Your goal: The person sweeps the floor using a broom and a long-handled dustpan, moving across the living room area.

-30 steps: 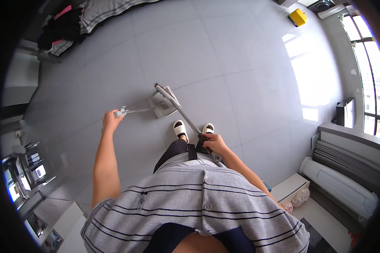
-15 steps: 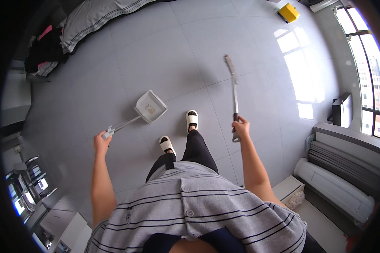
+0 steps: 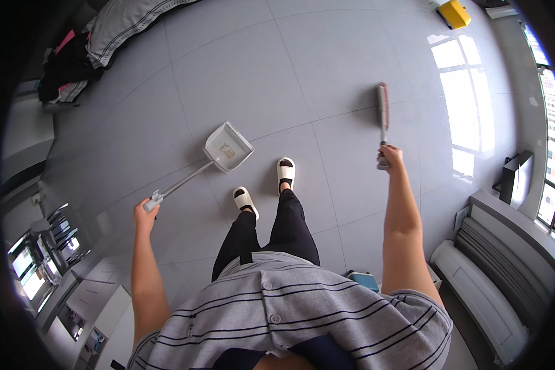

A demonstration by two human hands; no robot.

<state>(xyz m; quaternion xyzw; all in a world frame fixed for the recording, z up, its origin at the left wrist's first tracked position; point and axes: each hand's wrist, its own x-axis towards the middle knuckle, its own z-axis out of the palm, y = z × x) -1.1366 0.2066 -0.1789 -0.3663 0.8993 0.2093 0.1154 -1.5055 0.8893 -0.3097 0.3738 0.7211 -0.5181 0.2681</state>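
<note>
My left hand [image 3: 145, 211] grips the top of the long-handled white dustpan's handle [image 3: 185, 180]. The dustpan's pan [image 3: 219, 157] lies tilted up and to the right of that hand, over the tiled floor, with some small beige debris [image 3: 227, 150] inside. At the right, my right hand [image 3: 390, 158] is closed round the dark grip of a broom, whose long narrow head [image 3: 382, 102] points away from me, to the right of the dustpan. My feet in white sandals [image 3: 285, 174] are between the two tools.
Grey tiled floor [image 3: 290, 68] spreads ahead. Bedding with dark clothes [image 3: 68, 65] is at the far left, a yellow object [image 3: 454, 13] at the back right. Windows [image 3: 542, 111], a black panel [image 3: 515, 176] and a white cylindrical unit [image 3: 475, 296] line the right side; a teal box [image 3: 362, 280] is near my hip.
The broom has swung from across the dustpan out to the right and away from me. The dustpan now hangs further from my left hand, which has moved left and down in view.
</note>
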